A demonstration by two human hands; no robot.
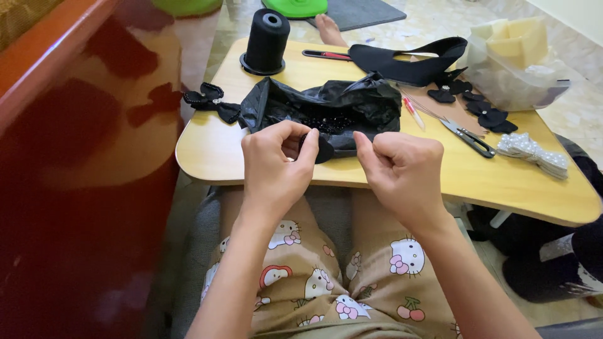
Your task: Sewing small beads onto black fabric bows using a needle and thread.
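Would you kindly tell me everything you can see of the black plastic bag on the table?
The black plastic bag is thin, glossy and crumpled, lying on its side on the wooden table near the front edge. Its mouth gapes toward the person, showing small shiny black beads inside. A black bow lies at its left end, and the left hand is just in front of it.

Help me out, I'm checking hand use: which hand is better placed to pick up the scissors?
Right, probably. The right hand is on the same side as the scissors, with bare table between them. The left hand pinches a small black piece and would have to cross over.
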